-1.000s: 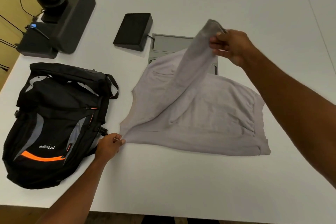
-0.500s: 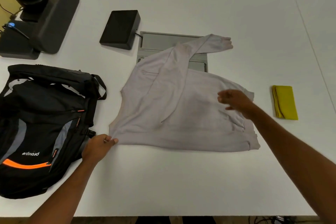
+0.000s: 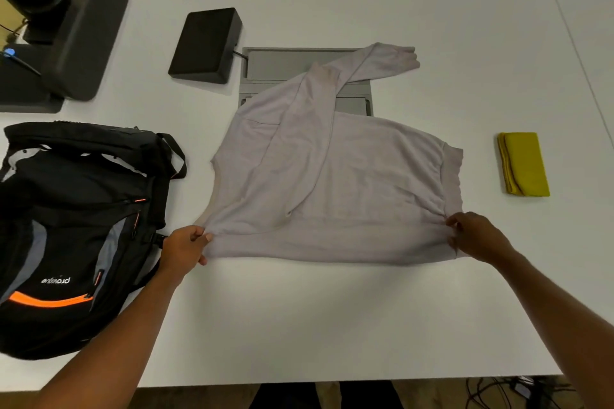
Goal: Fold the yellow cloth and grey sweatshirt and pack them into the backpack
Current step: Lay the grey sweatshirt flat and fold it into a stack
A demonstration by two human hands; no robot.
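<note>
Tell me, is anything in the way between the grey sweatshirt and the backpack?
Nothing visible. The grey sweatshirt lies right beside the backpack, with only the left hand, gripping the sweatshirt's near corner, in the gap. The right hand grips the other near corner. Whether the backpack is unzipped cannot be told.

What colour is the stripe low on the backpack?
Orange stripe on the black backpack, best seen in the head view.

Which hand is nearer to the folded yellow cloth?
Right. The right hand grips a corner of the sweatshirt close to the yellow cloth; the left hand grips the opposite corner, beside the backpack.
</note>
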